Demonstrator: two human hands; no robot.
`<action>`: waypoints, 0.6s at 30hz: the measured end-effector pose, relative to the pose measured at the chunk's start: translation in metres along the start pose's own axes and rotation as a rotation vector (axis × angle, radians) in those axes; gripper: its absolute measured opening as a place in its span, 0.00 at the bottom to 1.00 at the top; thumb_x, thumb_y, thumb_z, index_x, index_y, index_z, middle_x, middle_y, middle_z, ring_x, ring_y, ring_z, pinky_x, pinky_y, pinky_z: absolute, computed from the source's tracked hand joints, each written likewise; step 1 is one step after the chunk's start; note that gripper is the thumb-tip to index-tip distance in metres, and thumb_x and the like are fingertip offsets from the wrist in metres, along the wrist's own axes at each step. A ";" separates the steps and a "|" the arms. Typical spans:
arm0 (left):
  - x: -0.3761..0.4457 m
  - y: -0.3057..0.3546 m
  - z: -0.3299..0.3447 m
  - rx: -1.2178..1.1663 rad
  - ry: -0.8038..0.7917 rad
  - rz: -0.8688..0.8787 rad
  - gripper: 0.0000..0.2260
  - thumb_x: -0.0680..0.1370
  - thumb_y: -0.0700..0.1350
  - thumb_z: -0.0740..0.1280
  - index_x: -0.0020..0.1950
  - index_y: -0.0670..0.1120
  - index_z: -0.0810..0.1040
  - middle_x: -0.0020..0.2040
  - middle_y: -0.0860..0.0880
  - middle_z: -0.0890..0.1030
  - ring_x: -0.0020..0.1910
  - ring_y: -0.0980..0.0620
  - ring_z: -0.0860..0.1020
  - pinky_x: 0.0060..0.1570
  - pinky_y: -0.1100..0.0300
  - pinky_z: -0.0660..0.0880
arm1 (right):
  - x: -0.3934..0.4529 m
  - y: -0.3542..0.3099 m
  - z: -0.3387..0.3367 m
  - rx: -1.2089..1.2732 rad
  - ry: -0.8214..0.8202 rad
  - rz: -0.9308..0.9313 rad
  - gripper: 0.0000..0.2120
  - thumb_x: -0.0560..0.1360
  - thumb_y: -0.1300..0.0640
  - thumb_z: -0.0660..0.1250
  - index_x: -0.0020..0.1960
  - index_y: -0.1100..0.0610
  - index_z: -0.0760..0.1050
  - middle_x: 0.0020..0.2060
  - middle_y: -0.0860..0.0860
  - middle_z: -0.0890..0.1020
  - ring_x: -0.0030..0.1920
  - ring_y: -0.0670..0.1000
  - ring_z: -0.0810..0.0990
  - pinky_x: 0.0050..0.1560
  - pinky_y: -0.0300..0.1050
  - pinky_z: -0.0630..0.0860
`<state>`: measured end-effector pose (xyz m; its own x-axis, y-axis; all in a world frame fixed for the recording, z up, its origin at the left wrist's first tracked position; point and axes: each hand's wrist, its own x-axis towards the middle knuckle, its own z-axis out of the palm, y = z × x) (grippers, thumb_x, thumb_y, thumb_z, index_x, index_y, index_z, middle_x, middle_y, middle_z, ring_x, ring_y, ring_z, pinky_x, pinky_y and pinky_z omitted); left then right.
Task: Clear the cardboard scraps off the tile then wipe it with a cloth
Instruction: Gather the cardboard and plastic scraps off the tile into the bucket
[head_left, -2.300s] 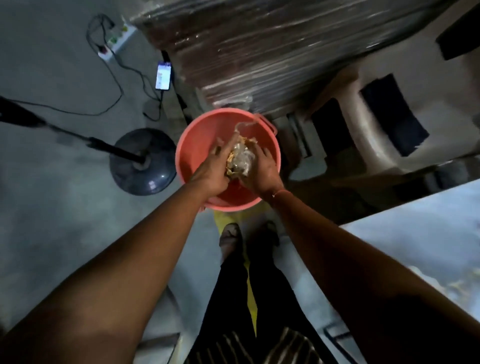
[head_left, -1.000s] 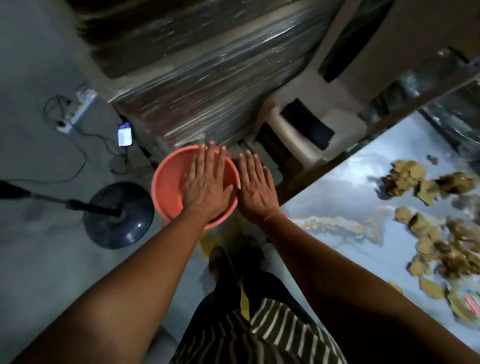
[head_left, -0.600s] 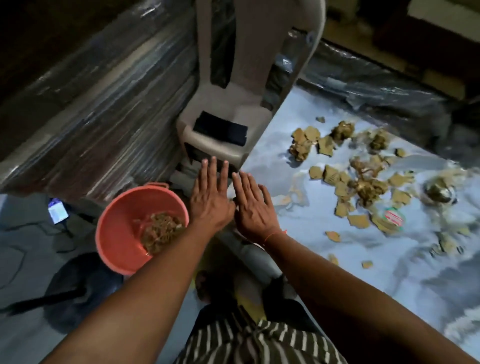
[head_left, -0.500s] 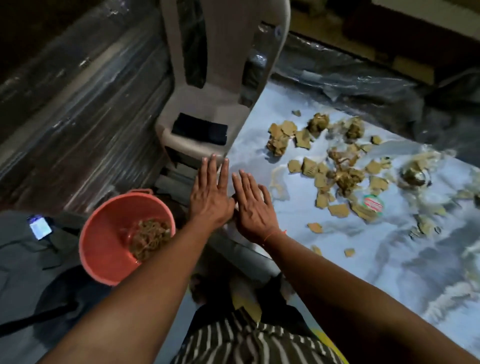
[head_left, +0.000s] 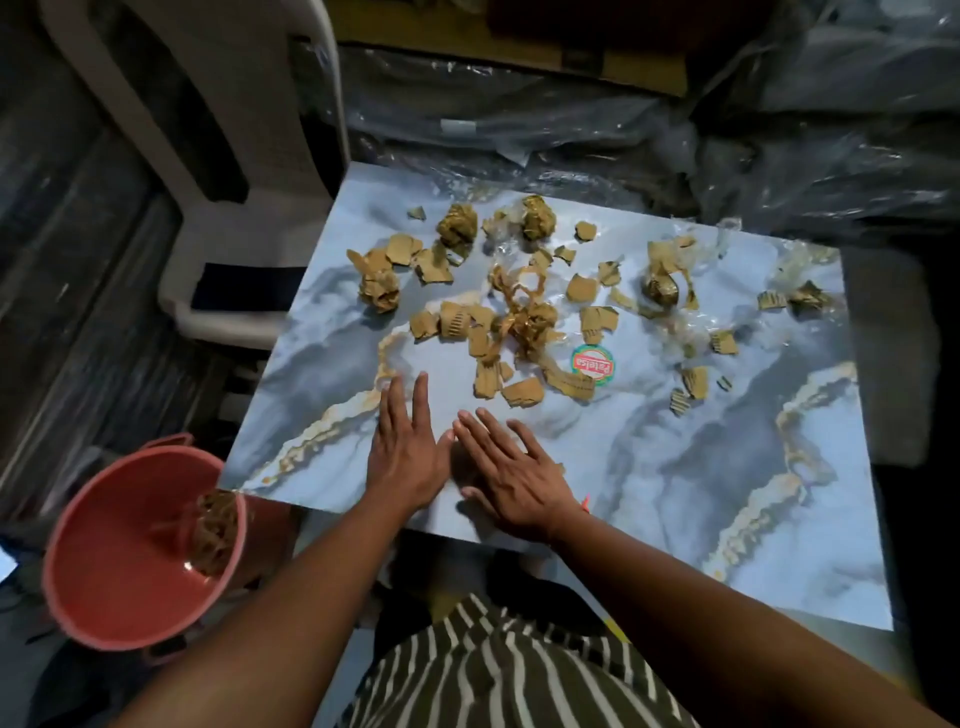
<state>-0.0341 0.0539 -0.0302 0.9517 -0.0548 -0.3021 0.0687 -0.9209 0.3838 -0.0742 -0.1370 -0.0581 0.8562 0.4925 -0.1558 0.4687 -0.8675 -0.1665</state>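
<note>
A blue-grey marbled tile (head_left: 649, 457) with gold veins lies flat in front of me. Several brown cardboard scraps (head_left: 519, 317) and bits of clear tape are strewn over its far half, around a round red and green sticker (head_left: 592, 365). My left hand (head_left: 405, 447) and my right hand (head_left: 511, 478) lie flat and side by side, palms down, over the tile's near left part, just short of the closest scraps. Both hold nothing, fingers stretched out. No cloth is in view.
A salmon-pink bucket (head_left: 98, 561) with scraps inside stands on the floor at the tile's near left corner. A beige plastic chair (head_left: 234, 171) stands beyond the tile's left edge. Plastic-wrapped stacks (head_left: 649, 119) rise behind the tile and on the left.
My hands dropped a bundle of scraps into the bucket, opened flat, and swung right from over the bucket to over the tile. The view turned with them.
</note>
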 end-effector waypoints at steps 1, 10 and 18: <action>-0.007 0.009 0.010 -0.024 -0.015 -0.029 0.38 0.83 0.57 0.60 0.84 0.53 0.38 0.84 0.44 0.40 0.83 0.42 0.42 0.80 0.42 0.55 | -0.008 0.009 0.005 -0.002 -0.019 -0.018 0.36 0.84 0.37 0.52 0.85 0.52 0.46 0.84 0.48 0.47 0.84 0.50 0.43 0.81 0.58 0.53; -0.032 0.042 0.064 -0.039 0.005 -0.042 0.39 0.81 0.54 0.65 0.84 0.47 0.45 0.84 0.43 0.42 0.83 0.43 0.41 0.80 0.43 0.52 | 0.005 0.098 0.000 -0.037 0.040 0.135 0.28 0.85 0.40 0.52 0.84 0.40 0.52 0.84 0.47 0.48 0.84 0.52 0.45 0.79 0.61 0.49; -0.001 0.070 0.074 0.062 -0.109 0.069 0.46 0.77 0.70 0.50 0.82 0.46 0.31 0.81 0.41 0.29 0.80 0.42 0.28 0.80 0.43 0.36 | 0.007 0.139 -0.037 0.141 0.225 0.543 0.27 0.86 0.44 0.53 0.84 0.42 0.52 0.84 0.50 0.50 0.83 0.54 0.51 0.72 0.56 0.55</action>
<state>-0.0520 -0.0391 -0.0675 0.9151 -0.1574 -0.3713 -0.0175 -0.9353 0.3535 0.0046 -0.2567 -0.0461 0.9972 -0.0579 -0.0479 -0.0681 -0.9656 -0.2509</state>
